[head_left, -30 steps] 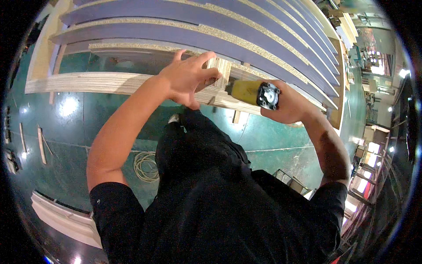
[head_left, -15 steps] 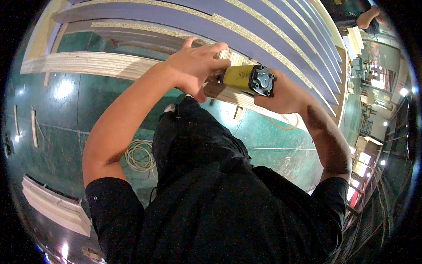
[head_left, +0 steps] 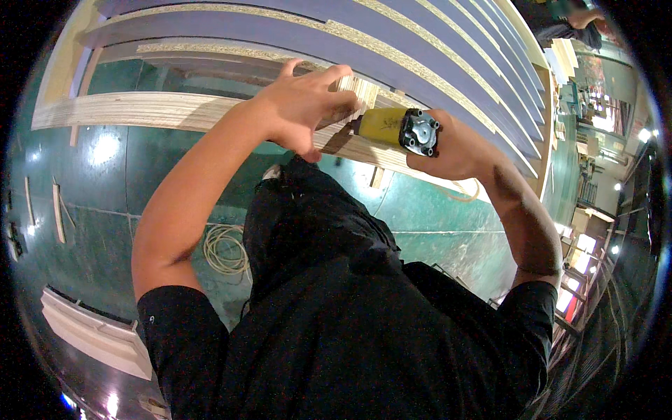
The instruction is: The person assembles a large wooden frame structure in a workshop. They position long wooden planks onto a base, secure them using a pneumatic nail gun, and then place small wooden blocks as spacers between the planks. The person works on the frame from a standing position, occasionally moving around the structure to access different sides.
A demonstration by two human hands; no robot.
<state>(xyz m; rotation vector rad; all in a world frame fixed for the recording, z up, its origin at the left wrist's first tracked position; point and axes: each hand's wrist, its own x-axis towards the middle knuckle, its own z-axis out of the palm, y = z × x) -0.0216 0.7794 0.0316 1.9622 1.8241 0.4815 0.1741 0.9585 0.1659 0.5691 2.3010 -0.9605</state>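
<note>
My right hand point(head_left: 451, 148) is closed around a yellow nail gun point(head_left: 383, 127) with a black and silver bolted end cap. Its dark nose points left toward my left hand point(head_left: 302, 108). That hand is spread over a pale laminated plank point(head_left: 140, 110), its thumb at the near edge and its fingers apart on the far side. Beside those fingertips a short wood block point(head_left: 362, 89) stands against the slatted frame. The nose's contact point is hard to make out, and my left hand covers part of the plank.
Beyond the plank rises a large frame of purple-grey panels point(head_left: 280, 29) with chipboard edges. A coiled hose point(head_left: 227, 250) lies on the green floor point(head_left: 448, 241). Pale boards point(head_left: 94, 329) lie at lower left, wood strips point(head_left: 58, 213) above them. Another person's arm point(head_left: 584, 19) shows at top right.
The nail gun and my right hand have shifted slightly right. My left hand has moved a little left, widening the gap between it and the gun's nose. The view has shifted slightly.
</note>
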